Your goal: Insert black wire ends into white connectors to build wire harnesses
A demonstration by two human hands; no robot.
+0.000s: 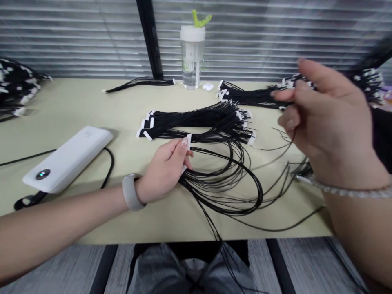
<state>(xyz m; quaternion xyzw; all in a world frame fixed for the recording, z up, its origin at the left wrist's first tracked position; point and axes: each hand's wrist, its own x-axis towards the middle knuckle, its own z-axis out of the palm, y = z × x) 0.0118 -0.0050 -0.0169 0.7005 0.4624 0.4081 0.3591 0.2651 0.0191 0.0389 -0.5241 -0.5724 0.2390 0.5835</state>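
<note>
My left hand [167,165] is closed around a white connector [189,141] from which several black wires [257,188] loop out to the right over the table. A second white piece shows at the lower edge of its fingers. Raised at the right, my right hand [327,110] has its fingers curled, and one thin black wire [289,145] runs up into them; its end is hidden in the hand. Just beyond my left hand lies a bundle of black cables [190,122] with white connectors at both ends.
Farther back are another cable bundle [248,97], a clear water bottle [192,61], a small white case [208,87] and a single cable harness [137,83]. At left lie a white power bank [72,159] and a cable pile [16,87]. Blinds stand behind the table [76,102].
</note>
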